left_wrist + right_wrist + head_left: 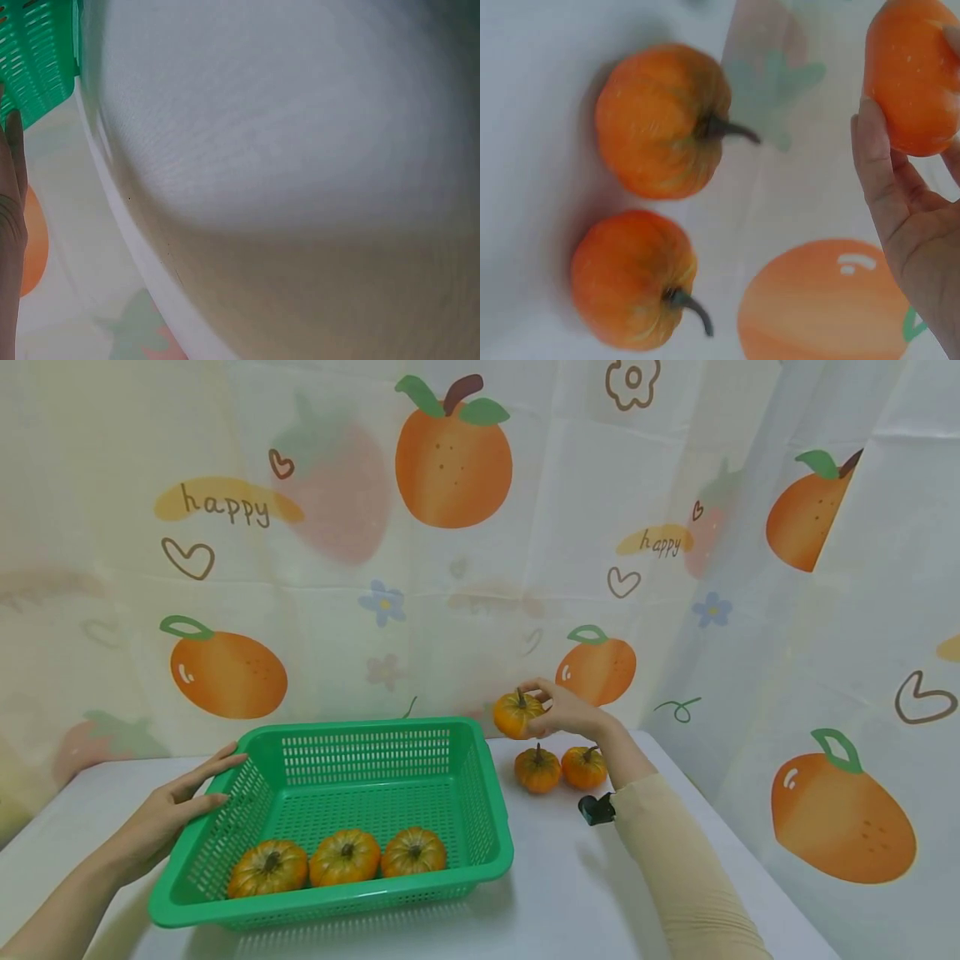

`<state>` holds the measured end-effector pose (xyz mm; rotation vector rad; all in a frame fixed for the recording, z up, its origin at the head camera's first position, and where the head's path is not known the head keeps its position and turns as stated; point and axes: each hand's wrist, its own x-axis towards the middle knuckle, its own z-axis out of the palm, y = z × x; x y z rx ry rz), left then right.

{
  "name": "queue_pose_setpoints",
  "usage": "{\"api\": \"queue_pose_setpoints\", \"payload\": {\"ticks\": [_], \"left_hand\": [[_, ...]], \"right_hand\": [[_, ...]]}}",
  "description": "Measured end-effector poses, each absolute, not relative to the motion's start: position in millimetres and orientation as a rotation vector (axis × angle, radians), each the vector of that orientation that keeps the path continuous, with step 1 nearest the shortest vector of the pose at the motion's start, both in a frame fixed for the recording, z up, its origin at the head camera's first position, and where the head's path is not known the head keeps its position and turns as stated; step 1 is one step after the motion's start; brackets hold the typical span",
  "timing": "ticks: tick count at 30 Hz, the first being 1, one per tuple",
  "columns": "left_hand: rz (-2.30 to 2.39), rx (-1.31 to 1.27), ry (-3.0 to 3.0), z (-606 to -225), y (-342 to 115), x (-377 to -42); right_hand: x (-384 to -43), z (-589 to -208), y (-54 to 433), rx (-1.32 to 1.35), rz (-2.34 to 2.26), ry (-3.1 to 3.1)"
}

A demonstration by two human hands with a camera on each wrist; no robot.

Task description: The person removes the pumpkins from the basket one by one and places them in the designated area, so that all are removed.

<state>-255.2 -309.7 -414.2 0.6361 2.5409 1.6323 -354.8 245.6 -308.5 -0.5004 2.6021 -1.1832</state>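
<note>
My right hand [558, 708] grips a small orange pumpkin [514, 714] by its sides, raised above the table right of the basket. The right wrist view shows this pumpkin [913, 79] between thumb and fingers. Below it, two more pumpkins, one [537, 770] beside the other [584, 767], sit on the table with stems up. My left hand [167, 817] rests on the left rim of a green plastic basket [495, 827], fingers extended over the edge. Inside the basket, three pumpkins [345, 857] stand in a row along the near wall.
The white table [555, 893] carries everything. A curtain printed with fruit [453, 464] hangs behind the table and along its right side. A small black object [596, 809] shows at the right wrist, beside the beige sleeve [678, 860].
</note>
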Motion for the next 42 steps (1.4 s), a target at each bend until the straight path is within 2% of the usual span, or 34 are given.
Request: {"api": "queue_pose_setpoints", "payload": {"ticks": [25, 42], "left_hand": [[1.632, 0.652, 2.538, -413.0, -307.7, -255.0], [1.630, 0.633, 2.547, -414.9, -310.4, -256.0]], "right_hand": [[-342.1, -321.4, 321.4, -0.235, -1.222, 2.752], [-333.4, -345.0, 350.9, -0.013, -1.326, 2.797]]}}
